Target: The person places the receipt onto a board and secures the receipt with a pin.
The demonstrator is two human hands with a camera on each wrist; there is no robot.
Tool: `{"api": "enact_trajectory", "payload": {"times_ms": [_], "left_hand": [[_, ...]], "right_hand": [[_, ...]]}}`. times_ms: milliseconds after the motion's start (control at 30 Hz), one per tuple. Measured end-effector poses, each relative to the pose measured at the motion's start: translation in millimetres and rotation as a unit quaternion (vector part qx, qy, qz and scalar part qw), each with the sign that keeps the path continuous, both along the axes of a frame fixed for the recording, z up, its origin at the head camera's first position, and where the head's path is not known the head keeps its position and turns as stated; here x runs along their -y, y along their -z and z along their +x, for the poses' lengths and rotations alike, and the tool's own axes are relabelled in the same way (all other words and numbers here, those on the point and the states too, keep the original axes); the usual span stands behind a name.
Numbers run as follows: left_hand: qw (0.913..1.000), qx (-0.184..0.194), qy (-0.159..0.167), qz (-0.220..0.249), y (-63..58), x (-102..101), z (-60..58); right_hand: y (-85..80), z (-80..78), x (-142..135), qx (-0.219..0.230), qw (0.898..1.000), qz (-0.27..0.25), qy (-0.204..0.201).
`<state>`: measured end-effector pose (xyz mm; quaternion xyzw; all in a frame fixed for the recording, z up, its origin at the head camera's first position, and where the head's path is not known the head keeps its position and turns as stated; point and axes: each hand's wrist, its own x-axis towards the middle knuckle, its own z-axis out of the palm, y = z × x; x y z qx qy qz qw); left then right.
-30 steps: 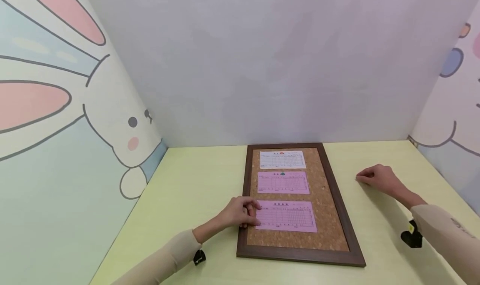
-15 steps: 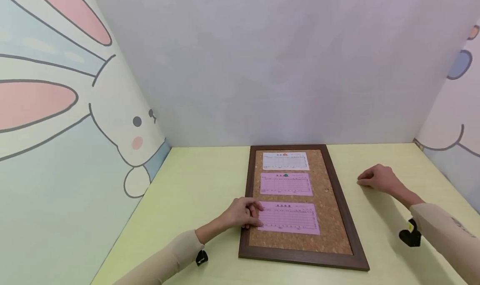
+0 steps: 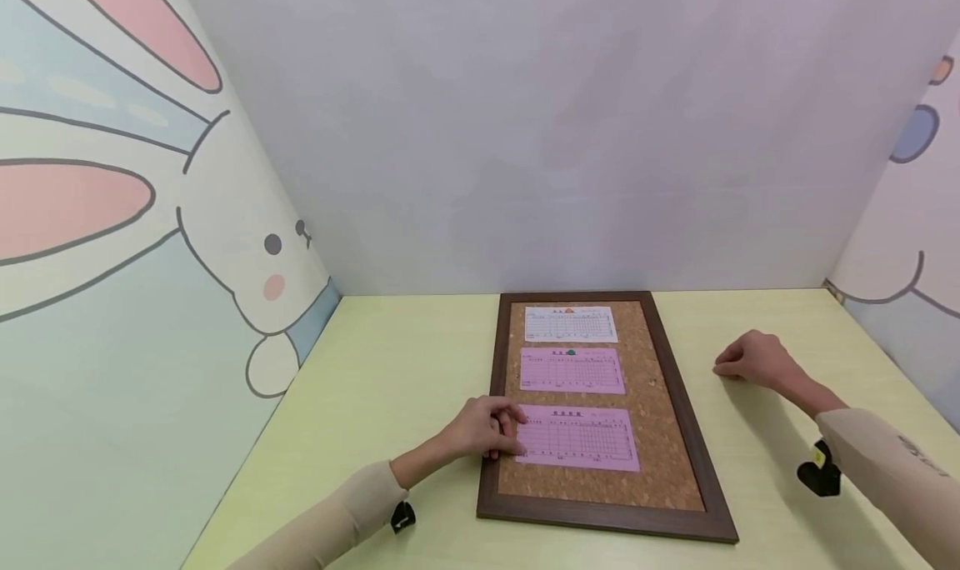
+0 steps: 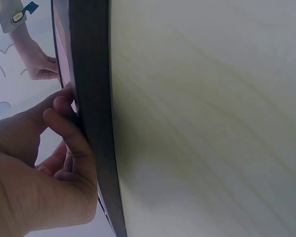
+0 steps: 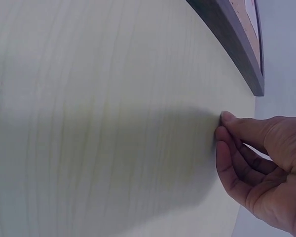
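Note:
The lowest pink form slip (image 3: 577, 438) lies on a framed cork board (image 3: 562, 487). My left hand (image 3: 483, 427) rests over the board's left frame. Its index finger and thumb press apart on the slip's left edge, other fingers bent beneath. In the left wrist view, my left hand (image 4: 54, 158) lies against the dark frame (image 4: 96, 98). My right hand (image 3: 757, 360) is down at the table, right of the board, fingers curled and thumb tip against the index fingertip. In the right wrist view, no thing shows in the fingertips of my right hand (image 5: 266, 165).
Above the lowest slip are another pink slip (image 3: 572, 375) with a green pin (image 3: 572, 352) and a white slip (image 3: 570, 327) with an orange pin (image 3: 569, 310). The pale wood table (image 3: 405, 345) meets a grey wall (image 3: 525, 137) behind and a rabbit-painted wall (image 3: 217, 187) left.
The head view has shifted slightly, so the board appears a little to the right and lower. Both hands keep their places, the left on the slip's edge and the right at the table.

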<state>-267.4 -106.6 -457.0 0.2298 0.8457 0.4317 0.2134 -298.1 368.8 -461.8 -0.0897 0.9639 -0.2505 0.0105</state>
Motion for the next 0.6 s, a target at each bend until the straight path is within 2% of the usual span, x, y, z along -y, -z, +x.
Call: {"api": "enact_trajectory", "payload": {"times_ms": [267, 600], "left_hand": [[1.0, -0.001, 0.003, 0.001, -1.6, 1, 0.1], [0.9999, 0.003, 0.004, 0.012, -1.8, 1, 1.7]], "right_hand": [[-1.2, 2.9, 5, -0.001, 1.0, -0.011, -0.008], [-20.1, 6.0, 33, 0.007, 0.998, -0.063, -0.005]]}}
